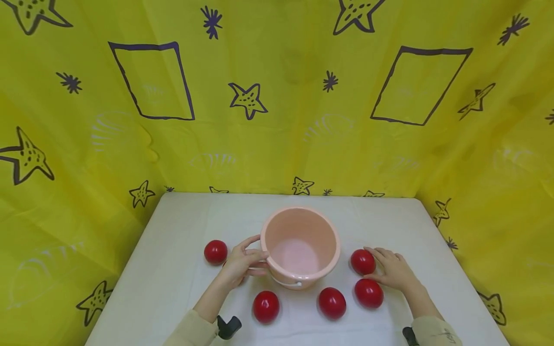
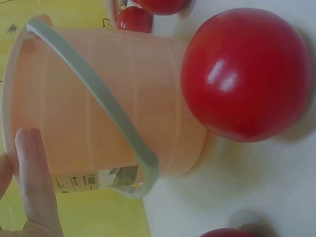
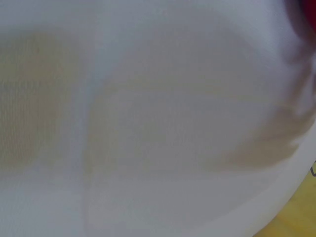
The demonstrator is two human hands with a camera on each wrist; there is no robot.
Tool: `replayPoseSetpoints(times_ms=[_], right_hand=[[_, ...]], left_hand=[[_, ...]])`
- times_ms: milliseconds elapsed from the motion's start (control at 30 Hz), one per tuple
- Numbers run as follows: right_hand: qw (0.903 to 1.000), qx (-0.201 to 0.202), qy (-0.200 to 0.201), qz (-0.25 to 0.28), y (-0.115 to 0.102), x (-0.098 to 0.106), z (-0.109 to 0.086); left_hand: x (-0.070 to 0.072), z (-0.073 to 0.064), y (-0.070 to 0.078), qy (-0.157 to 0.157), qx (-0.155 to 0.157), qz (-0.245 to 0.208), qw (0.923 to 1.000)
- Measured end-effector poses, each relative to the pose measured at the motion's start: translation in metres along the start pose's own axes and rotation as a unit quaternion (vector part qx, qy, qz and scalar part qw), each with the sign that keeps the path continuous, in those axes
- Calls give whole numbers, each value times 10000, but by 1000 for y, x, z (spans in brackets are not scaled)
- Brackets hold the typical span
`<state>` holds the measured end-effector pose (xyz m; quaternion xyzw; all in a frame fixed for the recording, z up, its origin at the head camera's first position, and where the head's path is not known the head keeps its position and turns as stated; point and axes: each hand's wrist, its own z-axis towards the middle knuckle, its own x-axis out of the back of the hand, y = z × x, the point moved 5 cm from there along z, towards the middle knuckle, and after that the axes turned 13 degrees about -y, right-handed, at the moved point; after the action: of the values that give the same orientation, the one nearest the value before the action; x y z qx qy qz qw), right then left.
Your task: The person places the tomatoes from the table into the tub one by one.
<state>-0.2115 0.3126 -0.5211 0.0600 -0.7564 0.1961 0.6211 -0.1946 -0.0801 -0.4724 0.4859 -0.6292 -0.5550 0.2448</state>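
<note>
A pink bucket [image 1: 318, 269] with a pale handle [image 2: 98, 89] stands upright mid-table, its inside bare. My left hand [image 1: 242, 263] holds its rim on the left side, the fingers along the outer wall and the thumb at the rim. To the right of the bucket, my right hand [image 1: 391, 270] grips a glossy red tomato [image 1: 361, 262] between fingers and thumb. Just below that hand lies another red tomato [image 1: 369, 293]. The right wrist view shows only white cloth, shadow and a sliver of red; its hand is out of sight there.
Two tomatoes lie in front of the bucket, one left [image 1: 266, 307] and one right [image 1: 332, 303]. Another tomato [image 1: 215, 252] sits left of my left hand. A white cloth covers the table [image 1: 186, 221]; yellow patterned curtains [image 1: 277, 144] enclose its back and sides.
</note>
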Motion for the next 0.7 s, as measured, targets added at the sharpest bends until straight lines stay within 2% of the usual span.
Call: replayPoseSetpoints(times_ms=[133, 333, 500, 700], right_hand=[[9999, -66, -46, 129, 3, -4, 3], [9997, 96, 207, 113, 3, 0, 8], [9985, 222, 504, -78, -4, 21, 14], [9935, 456, 967, -382, -20, 60, 22]], left_hand=[[-2, -2, 2, 33, 44, 0, 10000], [-2, -2, 3, 85, 41, -14, 10000], [-2, -2, 3, 134, 64, -12, 9999], [-3, -2, 3, 138, 27, -57, 9999]])
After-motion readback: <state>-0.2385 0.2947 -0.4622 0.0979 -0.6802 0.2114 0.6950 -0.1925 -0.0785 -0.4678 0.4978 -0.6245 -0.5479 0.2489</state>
